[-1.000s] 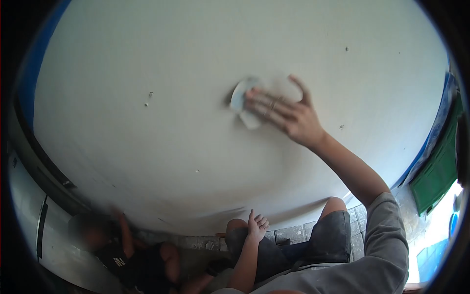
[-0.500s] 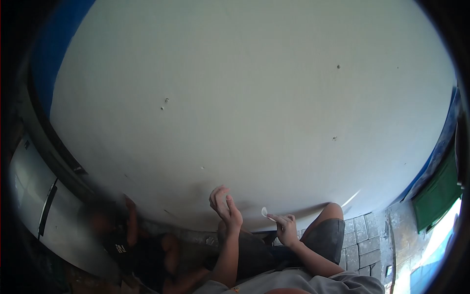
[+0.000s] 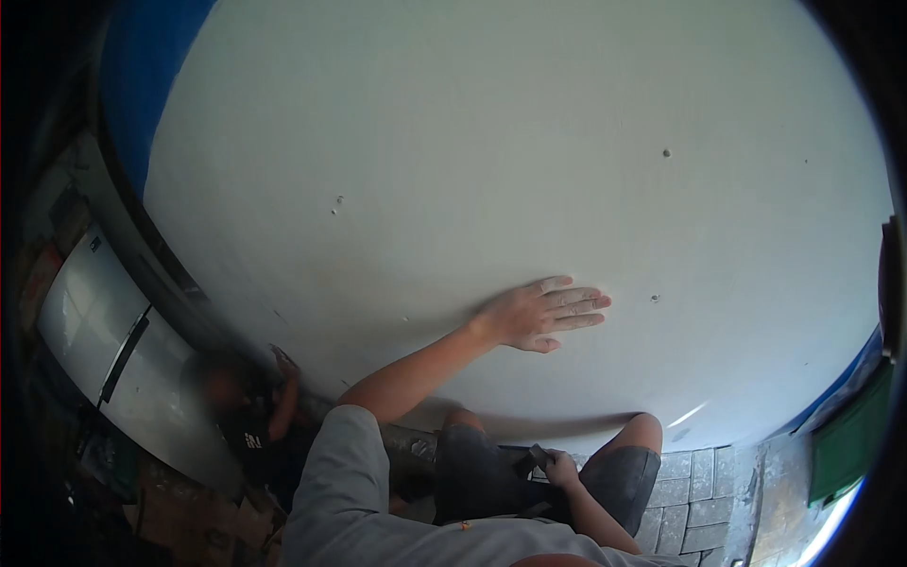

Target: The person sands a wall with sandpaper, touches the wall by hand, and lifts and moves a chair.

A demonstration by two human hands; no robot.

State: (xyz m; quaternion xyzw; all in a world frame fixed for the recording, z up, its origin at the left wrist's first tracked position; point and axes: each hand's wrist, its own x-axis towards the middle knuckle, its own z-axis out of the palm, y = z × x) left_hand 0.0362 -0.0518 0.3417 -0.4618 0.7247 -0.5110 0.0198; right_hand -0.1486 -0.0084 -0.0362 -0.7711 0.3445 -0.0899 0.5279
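My left hand [image 3: 548,314] lies on the white wall [image 3: 491,142], palm to the surface, fingers stretched toward the right and thumb pointing down. Whitish dust coats its fingers. Low in front of my lap, my right hand [image 3: 564,470] is closed round a small dark flat piece [image 3: 540,456]; its exact kind cannot be made out. That hand is apart from the wall, between my knees.
Several small holes [image 3: 655,299] dot the wall. At lower left another person [image 3: 260,425] crouches with a hand raised by the wall. A silver fridge [image 3: 94,312] stands behind them. Grey paving [image 3: 699,491] and a green panel [image 3: 855,435] are at right.
My left hand has gone from raised in the air to flat on the wall, up and to the right. The right hand has dropped toward my lap. The view has shifted slightly.
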